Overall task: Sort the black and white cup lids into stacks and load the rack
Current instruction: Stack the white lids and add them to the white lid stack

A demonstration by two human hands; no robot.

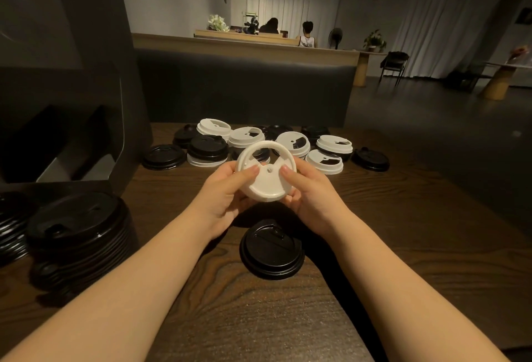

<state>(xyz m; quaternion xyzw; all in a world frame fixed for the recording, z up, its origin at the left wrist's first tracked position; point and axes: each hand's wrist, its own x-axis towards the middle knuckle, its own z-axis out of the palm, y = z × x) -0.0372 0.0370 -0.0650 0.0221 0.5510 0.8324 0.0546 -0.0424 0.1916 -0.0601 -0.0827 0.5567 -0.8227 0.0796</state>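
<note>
Currently both hands hold one round white plastic cup lid (266, 174) in the air over the middle of the dark wood-grain table (403, 217), tilted toward the camera. The left hand (227, 191) and the right hand (308, 191) each have a thumb pressed on the lid's top face and fingers curled under its rim, so the lid is pinched from both sides. It looks thin, light and springy, likely to flex or pop loose if squeezed hard, so a gentle hold at the raised rim seems wiser than pressing the cut-out centre. Just below the hands, nearer the person, a single glossy black plastic lid (272, 249) lies flat on the table. At the far side lies a mixed scatter of loose white and black lids (259, 142), some overlapping. At the near left stands a tall stack of black lids (77, 235), and behind it a black rack with slanted slots (86, 137). Open tabletop lies to the right of the hands and between them and the scatter; the left is crowded by the stack and the rack, so a reach there risks brushing the stack. No white stack is visible.
</note>
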